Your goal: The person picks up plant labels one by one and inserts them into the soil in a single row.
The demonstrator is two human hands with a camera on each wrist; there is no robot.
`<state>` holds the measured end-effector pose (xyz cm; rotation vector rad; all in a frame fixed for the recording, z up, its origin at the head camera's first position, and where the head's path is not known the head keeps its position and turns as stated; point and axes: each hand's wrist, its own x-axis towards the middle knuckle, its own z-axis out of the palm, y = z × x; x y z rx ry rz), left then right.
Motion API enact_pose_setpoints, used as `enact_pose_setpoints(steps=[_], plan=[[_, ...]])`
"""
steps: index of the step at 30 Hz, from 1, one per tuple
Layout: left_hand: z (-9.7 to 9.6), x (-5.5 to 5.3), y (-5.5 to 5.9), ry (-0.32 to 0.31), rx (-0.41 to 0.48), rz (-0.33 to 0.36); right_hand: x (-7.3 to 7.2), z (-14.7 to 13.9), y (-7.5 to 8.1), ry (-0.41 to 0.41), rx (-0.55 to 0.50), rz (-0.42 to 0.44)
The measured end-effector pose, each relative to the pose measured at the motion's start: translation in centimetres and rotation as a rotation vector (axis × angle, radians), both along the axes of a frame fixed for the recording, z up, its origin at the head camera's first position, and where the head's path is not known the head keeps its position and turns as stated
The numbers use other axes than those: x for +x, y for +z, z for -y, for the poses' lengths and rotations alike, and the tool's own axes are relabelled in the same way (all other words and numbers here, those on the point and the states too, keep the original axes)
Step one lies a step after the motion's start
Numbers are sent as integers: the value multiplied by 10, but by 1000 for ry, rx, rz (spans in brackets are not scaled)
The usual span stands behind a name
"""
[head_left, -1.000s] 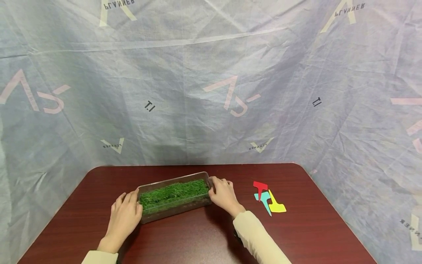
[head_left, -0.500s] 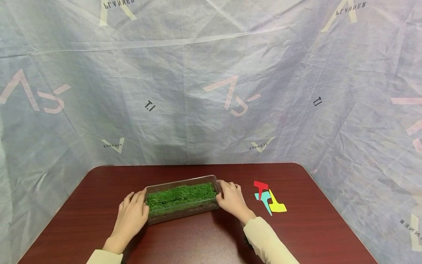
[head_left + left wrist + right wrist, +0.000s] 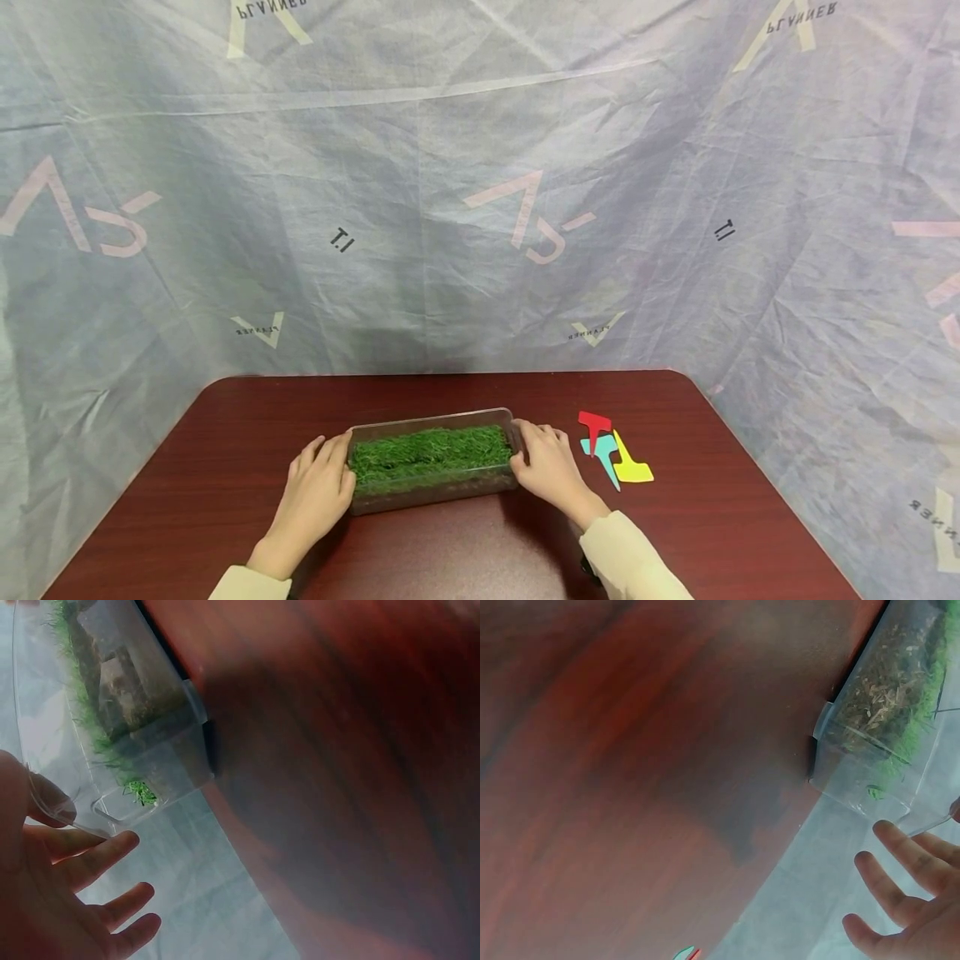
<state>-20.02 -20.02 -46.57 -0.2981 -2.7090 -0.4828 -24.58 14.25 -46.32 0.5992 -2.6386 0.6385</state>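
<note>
Grip: clear box (image 3: 435, 497) pinched at opposite short ends by left hand (image 3: 315, 490) and right hand (image 3: 551, 463). Box: shifted rightward over table (image 3: 720, 517), apparently being repositioned. Grass (image 3: 431, 452): held inside. Yellow tag (image 3: 632, 472), blue tag (image 3: 603, 457), red tag (image 3: 595, 422): untouched, gap to box narrowed.

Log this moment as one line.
left hand: grips box, left end | right hand: grips box, right end | grass: inside box | red tag, blue tag, yellow tag: right of box

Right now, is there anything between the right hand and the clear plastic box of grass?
Nothing visible: the right hand holds the clear plastic box directly. The T-shaped red tag, blue tag and yellow tag lie right of that hand.
</note>
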Motion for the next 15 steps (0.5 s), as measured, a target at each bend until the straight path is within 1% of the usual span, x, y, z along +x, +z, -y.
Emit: enact_pose_setpoints(steps=[7,15], plan=[[-11,3,0,-20,-11,-9,11,-13,-1,-13,-4,-10],[-22,4,-4,-47,-32,-52,24,-26,-2,-38,-15,-17]])
